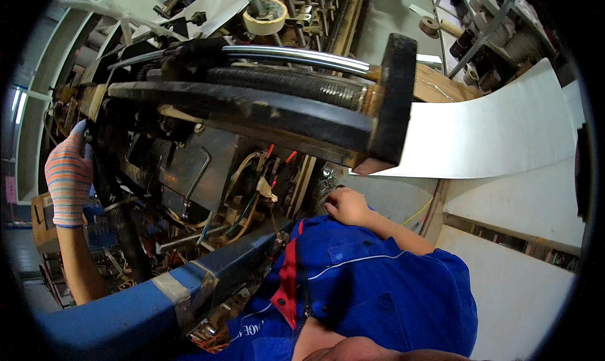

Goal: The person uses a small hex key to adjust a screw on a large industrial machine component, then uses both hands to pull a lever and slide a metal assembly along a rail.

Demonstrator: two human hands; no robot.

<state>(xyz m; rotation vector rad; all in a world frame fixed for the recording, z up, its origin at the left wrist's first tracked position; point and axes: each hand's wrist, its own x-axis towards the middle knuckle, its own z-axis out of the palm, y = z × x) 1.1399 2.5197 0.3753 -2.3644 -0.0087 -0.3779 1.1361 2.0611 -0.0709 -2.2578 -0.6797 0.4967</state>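
Head view: the left hand [68, 178], in a striped knit glove, has its grip curled round a dark upright part of the machine [101, 165]; whether it clamps I cannot tell. The bare right hand [345, 204] rests with fingers bent, holding nothing visible, beside the loose wiring [252, 191]. Above both runs the threaded rod [283, 85]. A glove thread could snag there, or bare fingers catch the wires.
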